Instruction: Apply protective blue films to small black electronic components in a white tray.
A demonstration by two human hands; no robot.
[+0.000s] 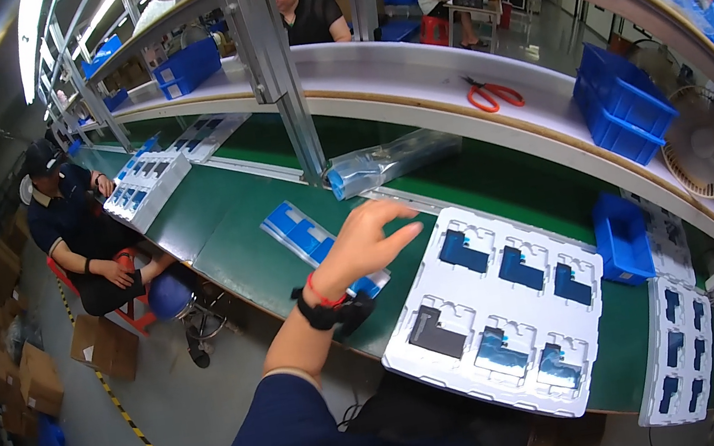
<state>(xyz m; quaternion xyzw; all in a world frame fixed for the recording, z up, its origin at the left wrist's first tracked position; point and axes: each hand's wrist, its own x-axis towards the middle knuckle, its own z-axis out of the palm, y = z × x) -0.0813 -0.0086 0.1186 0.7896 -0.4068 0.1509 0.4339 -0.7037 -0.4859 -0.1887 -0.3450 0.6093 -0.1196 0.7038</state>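
My left hand (pixel 370 235) hovers over the green bench beside the far left corner of a white molded tray (pixel 477 304). Its thumb and index finger are apart, with nothing visible between them; the other fingers are partly hidden. Dark, flat L-shaped parts (pixel 521 268) sit in the tray's recesses; one part (pixel 436 333) at the near left looks matte, while others are shiny. Beneath the hand and wrist lies a blue-and-white flat strip (pixel 298 232), partly covered by my arm. My right hand is out of sight.
A clear plastic roll (pixel 394 162) lies behind the tray. To the right are a blue bin (pixel 622 239) and another filled tray (pixel 674 351). The shelf above holds red-handled scissors (pixel 493 94), a blue bin (pixel 624 105) and a fan (pixel 703 142). A co-worker (pixel 75 219) sits at the left.
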